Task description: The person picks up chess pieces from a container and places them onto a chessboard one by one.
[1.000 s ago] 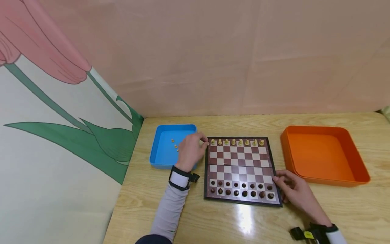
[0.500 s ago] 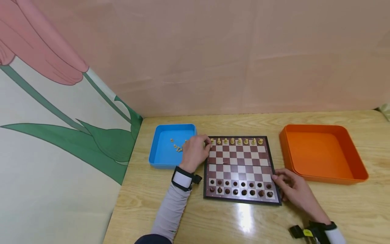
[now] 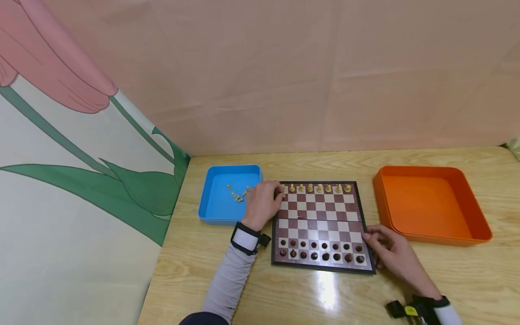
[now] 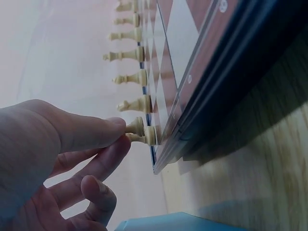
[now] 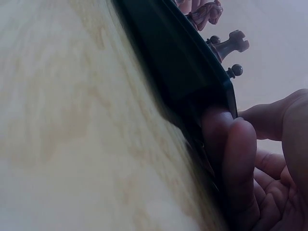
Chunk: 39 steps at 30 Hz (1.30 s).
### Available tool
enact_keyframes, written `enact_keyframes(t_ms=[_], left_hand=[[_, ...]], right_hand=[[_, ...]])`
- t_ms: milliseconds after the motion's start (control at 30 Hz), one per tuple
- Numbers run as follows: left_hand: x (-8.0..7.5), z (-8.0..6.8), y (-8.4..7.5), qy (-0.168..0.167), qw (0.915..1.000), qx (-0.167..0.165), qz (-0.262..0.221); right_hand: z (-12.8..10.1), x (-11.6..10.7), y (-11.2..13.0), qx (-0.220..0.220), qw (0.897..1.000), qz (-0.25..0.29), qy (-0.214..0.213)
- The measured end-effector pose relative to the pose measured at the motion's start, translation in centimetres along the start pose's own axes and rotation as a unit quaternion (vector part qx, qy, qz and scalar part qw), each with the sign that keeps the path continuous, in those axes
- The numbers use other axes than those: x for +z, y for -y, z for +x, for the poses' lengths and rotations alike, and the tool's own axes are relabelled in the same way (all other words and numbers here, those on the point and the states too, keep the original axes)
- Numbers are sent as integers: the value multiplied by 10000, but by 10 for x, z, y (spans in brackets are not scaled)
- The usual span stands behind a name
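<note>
My left hand (image 3: pixel 262 204) sits at the chessboard's (image 3: pixel 321 221) 10 o'clock corner. Thumb and forefinger pinch the head of a pale corner piece (image 4: pixel 139 131), which stands on its square; the other fingers (image 4: pixel 98 192) curl loosely below. More pale pieces (image 3: pixel 319 188) line the far rank toward 3 o'clock. Dark pieces (image 3: pixel 321 252) fill the two near ranks.

My right hand (image 3: pixel 392 255) rests at the board's 4 o'clock edge. The fingers (image 5: pixel 231 159) are curled and press against the black rim, thumb apart from them.

A blue tray (image 3: pixel 211 214) lies just beside the board at 9 o'clock, a few loose pale pieces (image 3: pixel 237 195) in it. An orange tray (image 3: pixel 430 205) lies at 3 o'clock, near the board. All rests on the wooden counter (image 3: pixel 317 298).
</note>
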<state>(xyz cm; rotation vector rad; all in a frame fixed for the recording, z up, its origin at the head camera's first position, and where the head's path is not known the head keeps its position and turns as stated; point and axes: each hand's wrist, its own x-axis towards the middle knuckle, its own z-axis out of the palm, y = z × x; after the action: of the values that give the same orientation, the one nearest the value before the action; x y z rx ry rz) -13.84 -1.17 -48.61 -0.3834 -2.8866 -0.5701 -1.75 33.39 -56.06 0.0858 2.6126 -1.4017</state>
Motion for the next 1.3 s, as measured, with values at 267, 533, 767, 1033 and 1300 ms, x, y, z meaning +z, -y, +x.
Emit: enact_keyframes(t_ms=[267,533,767,1033,1300], left_hand=[[3,0,-1,6,10000,17,68],[7,0,-1,-25,9996,68,284],[9,0,-2,-75,9993,96,345],[8,-1,-2,-5,9993,20,365],[7,-1,-3,125,9994,8,324]], right_hand=[[0,1,0,-35,10000,69,-9],[-1,0,1,18,10000,0,17],[0,1,0,99,9999,-54,27],[2,1,-1,131,9999,-76,38],[3,1,0,166,9998,-52,60]])
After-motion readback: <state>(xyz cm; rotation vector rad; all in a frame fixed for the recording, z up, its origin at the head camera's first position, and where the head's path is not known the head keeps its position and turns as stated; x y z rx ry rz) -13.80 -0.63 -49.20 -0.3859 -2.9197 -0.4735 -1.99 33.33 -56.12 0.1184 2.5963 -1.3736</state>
